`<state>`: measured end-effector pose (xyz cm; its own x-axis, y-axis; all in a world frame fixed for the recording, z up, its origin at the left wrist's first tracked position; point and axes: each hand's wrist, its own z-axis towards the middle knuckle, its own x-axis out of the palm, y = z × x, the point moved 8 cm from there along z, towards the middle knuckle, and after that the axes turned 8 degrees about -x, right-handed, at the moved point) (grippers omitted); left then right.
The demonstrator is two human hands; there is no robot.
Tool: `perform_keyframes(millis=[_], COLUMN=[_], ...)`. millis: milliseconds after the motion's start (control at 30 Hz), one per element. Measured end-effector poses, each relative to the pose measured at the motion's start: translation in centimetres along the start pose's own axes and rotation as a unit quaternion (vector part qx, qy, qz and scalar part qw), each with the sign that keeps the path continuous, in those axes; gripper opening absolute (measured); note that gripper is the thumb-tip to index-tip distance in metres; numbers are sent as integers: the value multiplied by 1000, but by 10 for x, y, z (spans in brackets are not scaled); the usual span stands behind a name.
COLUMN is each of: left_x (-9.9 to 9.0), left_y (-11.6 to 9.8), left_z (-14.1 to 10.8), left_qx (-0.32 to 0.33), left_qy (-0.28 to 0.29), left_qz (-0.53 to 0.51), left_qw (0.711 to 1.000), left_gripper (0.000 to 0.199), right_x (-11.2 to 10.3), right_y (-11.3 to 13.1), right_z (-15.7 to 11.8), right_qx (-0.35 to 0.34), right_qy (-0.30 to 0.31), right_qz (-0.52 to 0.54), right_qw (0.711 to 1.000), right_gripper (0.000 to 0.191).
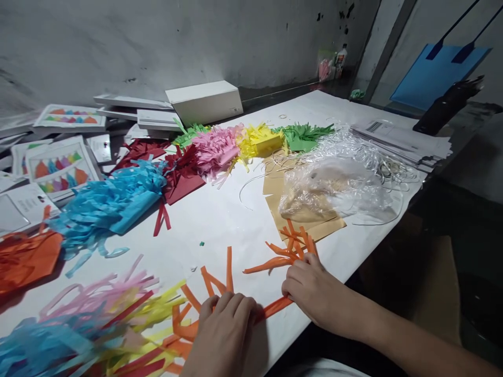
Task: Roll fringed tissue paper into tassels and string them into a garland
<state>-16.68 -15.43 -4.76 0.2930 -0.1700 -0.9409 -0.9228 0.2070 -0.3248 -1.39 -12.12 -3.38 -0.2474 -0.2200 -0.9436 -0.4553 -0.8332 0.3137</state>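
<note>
An orange paper tassel (275, 308) with fringed ends lies across the white table near its front edge, its middle stretched between my hands. My left hand (226, 327) is closed over its left part, fingers curled down, with orange strips fanning out beyond and beside the knuckles. At the right, my right hand (314, 290) grips the other part, and orange strips spread out past its fingers. Fingertips of both hands are hidden underneath. Left of my left hand is a loose pile of blue, pink, yellow and orange strips (129, 314).
Fringed paper bundles in orange (29, 256), blue (137, 201), red, pink (216, 149), yellow (261, 140) and green line the back. Printed packs (63, 162) and a white box (204, 102) stand behind. Clear plastic bags (338, 183), strings and stacked cards (401, 141) lie right.
</note>
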Motion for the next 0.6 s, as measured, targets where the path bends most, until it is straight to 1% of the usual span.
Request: perform_keyframes(millis=[100,200,300,367,500,600], left_x=[0,-7,-12,-14,-12,-17], left_y=[-1,-9,-16,-21,-26,-25], left_z=[-2,-9,-16,-19,-19,-22], left_qx=[24,80,118,130,144,147], left_qy=[-4,-60,-112,-133,-147,-201], left_qz=[3,30,47,62,73,31], left_qw=[1000,995,986,980,976,968], left_gripper=[29,21,19,21,29,35], right_x=[-2,-6,-4,-1,1,-2], right_y=[1,5,11,14,20,26], right_z=[-2,-3,-5,-7,-14,-19], right_qx=[-9,-28,-56,-69,-100,-130], right_qy=[-5,-37,-51,-51,-66,-89], right_qz=[-23,-55,-86,-105,-139,-141], right_qw=[1000,997,993,991,983,977], right_gripper=[19,21,21,20,20,22])
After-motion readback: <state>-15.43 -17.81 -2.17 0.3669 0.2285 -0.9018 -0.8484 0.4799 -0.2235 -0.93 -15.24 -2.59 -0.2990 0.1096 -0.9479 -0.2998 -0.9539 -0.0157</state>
